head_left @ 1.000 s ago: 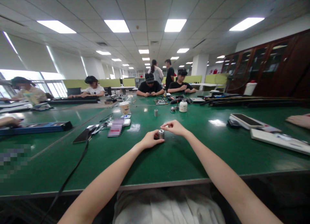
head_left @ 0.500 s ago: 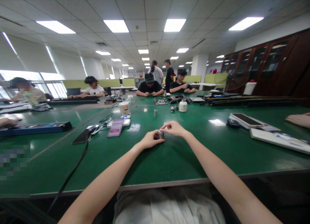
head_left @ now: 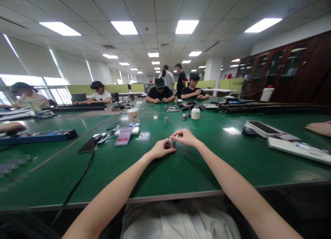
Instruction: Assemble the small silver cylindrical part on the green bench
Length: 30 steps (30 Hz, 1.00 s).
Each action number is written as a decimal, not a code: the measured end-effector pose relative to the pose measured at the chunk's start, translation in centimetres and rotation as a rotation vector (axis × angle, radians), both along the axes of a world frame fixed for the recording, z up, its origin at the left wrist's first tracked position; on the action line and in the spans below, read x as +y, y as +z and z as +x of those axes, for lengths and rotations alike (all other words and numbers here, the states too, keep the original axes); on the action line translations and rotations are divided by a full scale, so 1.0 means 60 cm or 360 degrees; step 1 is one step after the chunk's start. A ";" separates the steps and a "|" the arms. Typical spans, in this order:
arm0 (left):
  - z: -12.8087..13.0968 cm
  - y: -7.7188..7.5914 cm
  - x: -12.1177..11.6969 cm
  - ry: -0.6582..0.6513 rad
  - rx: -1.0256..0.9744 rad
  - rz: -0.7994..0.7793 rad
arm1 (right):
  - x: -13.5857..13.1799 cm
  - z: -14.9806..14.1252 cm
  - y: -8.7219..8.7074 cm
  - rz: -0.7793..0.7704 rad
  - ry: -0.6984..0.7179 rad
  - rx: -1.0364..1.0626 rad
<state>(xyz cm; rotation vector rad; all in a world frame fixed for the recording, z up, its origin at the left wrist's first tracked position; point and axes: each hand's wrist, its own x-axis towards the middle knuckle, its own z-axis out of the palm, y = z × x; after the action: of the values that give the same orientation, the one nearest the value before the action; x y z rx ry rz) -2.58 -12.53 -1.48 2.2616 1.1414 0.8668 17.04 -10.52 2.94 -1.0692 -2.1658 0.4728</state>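
Note:
A small grey metal cylinder (head_left: 172, 144) stands upright on the green table in front of me. My left hand (head_left: 160, 149) is closed around its left side, thumb toward me and the other fingers mostly hidden behind it. From the right, my right hand (head_left: 186, 137) pinches at the cylinder's top with thumb and forefinger; whether a small part is between those fingertips is too small to see. Farther out on the table sits a second metal cylinder (head_left: 166, 120) of similar look, untouched.
Left of my hands lie a blurred pink packet (head_left: 124, 135), a dark flat device (head_left: 89, 144) with a black cable, and a cup (head_left: 133, 115). A white jar (head_left: 195, 113) stands beyond. White-framed devices (head_left: 263, 128) lie at right. Co-workers sit around the table.
My two hands and the cylinder hold almost the same place. At the far left, a co-worker's hand has shifted slightly up and to the right above the blue long box.

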 end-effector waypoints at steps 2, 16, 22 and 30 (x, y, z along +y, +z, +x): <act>0.000 0.000 0.000 0.0006 -0.0009 0.0003 | 0.008 0.005 -0.004 0.0013 -0.0070 0.0075; 0.000 0.000 0.000 -0.0051 -0.0048 -0.0038 | 0.066 0.067 -0.063 -0.0257 -0.0103 -0.0345; 0.000 0.001 0.000 -0.0062 -0.0047 -0.0029 | 0.055 0.055 -0.045 -0.0206 -0.0080 -0.0086; -0.001 -0.003 0.003 -0.0006 -0.0021 -0.0001 | 0.012 0.023 0.004 -0.0218 0.0230 0.0078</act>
<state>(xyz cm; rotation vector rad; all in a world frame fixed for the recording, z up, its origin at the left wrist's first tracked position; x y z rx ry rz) -2.63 -12.38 -1.65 2.2534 1.1307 0.8788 18.44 -9.81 3.20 -0.9661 -2.2022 0.7154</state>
